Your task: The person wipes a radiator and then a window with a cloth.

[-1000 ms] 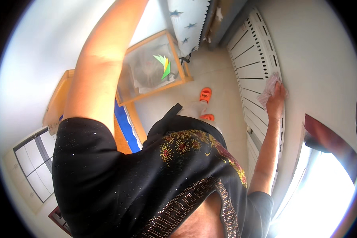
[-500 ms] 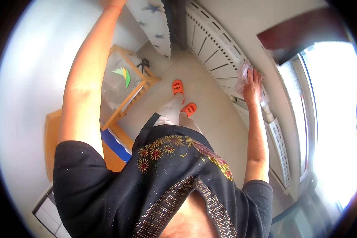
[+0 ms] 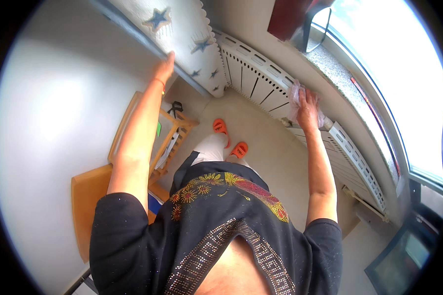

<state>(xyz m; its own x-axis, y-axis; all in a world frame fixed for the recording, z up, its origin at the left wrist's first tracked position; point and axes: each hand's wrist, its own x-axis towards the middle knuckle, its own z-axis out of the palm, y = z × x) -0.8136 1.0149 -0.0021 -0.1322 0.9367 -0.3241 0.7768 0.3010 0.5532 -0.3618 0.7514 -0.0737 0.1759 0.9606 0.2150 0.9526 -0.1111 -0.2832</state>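
Note:
My right hand (image 3: pixel 308 110) is closed on a crumpled, see-through pinkish plastic bag (image 3: pixel 294 101). It is at the top of the white radiator (image 3: pixel 253 73), by the gap between two radiator sections. My left hand (image 3: pixel 164 68) is raised at the edge of a smooth, grey-white, door-like panel (image 3: pixel 138 39). Its thumb points up, and the other fingers are mostly hidden as they close around that edge. Just beyond it hangs a white cloth (image 3: pixel 179 27) with blue stars and a scalloped border.
A wooden frame rack (image 3: pixel 174 135) and an orange-brown wooden board (image 3: pixel 91 206) stand to the left. Above the radiator runs a speckled windowsill (image 3: pixel 337 73), with a dark red object (image 3: pixel 290 19) at its far end. Orange slippers (image 3: pixel 220 129) are on my feet on the tiled floor.
My left hand has come down and nearer, and the panel's edge now shows beside it. The view has shifted, bringing more windowsill in. My right hand still holds the bag at the radiator.

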